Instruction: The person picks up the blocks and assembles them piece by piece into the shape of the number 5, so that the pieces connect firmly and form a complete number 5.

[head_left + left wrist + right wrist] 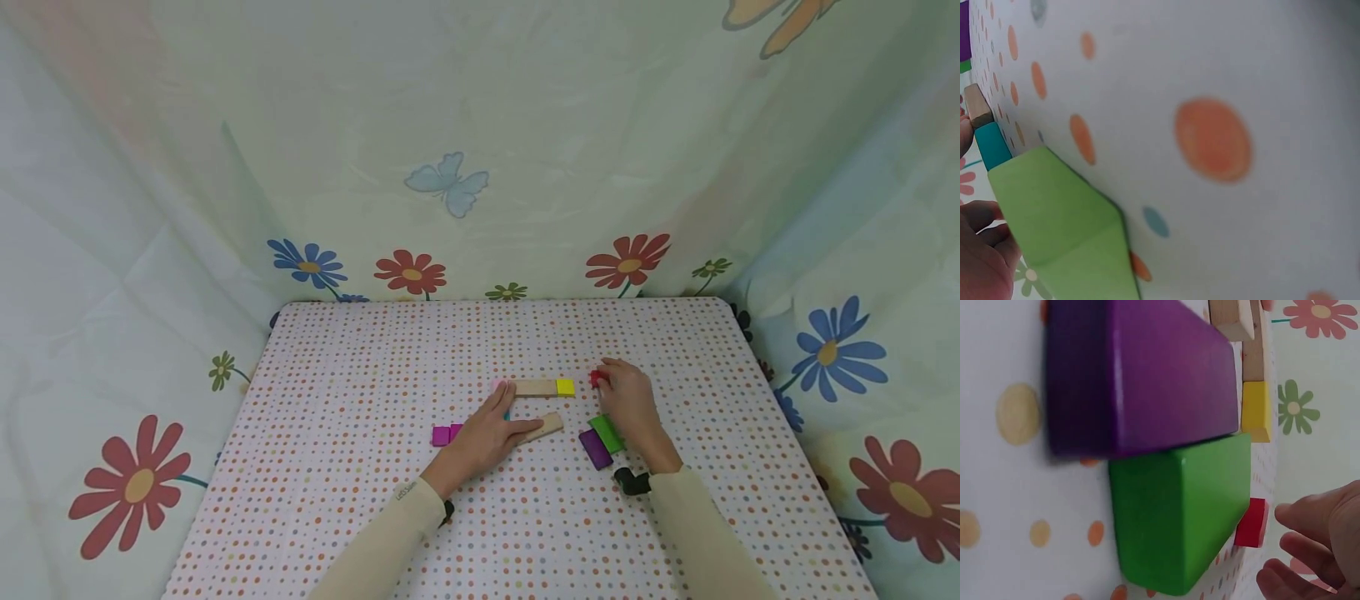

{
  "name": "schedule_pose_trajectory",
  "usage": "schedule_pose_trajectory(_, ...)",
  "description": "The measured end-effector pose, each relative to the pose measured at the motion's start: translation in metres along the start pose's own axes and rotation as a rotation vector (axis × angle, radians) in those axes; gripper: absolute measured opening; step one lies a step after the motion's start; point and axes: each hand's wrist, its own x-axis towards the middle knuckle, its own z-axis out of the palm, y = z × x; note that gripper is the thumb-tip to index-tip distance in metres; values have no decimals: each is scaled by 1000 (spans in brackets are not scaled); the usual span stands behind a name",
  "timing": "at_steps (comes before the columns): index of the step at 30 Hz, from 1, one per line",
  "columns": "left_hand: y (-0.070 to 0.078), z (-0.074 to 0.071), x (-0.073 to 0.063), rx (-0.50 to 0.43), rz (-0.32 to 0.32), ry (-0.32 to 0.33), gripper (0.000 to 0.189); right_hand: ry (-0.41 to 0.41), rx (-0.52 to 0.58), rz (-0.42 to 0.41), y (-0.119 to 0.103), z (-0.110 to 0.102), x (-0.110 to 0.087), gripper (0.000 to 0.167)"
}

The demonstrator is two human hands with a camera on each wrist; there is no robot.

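Apparently, the placing of small blocks is in hand, with the red block (595, 378) being attended to by the right hand (628, 398). Its fingers are parted just beside the block; whether contact is made cannot be told. The short wooden block (552, 422) is touched by the thumb of the left hand (483, 436), whose fingers are extended. A light pinch on the red block seems called for, with the yellow block (566, 387), set against the long wooden strip (536, 388), left undisturbed. A dotted tablecloth (337, 375) is spread below, enclosed by flower-printed drapes (562, 108).
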Motion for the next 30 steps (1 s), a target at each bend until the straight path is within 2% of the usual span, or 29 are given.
schedule_pose_trajectory(10,0,-3,0,30,-3,-24,40,-113,43,66,4,0,1,37)
schedule_pose_trajectory(19,2,-2,2,27,-7,-34,40,-127,56,89,6,-2,1,39)
schedule_pose_trajectory(24,2,-3,3,22,-7,-32,41,-103,27,57,3,-7,3,39)
schedule_pose_trajectory(30,0,-2,1,13,-5,-17,40,-126,26,9,-11,-16,-4,39)
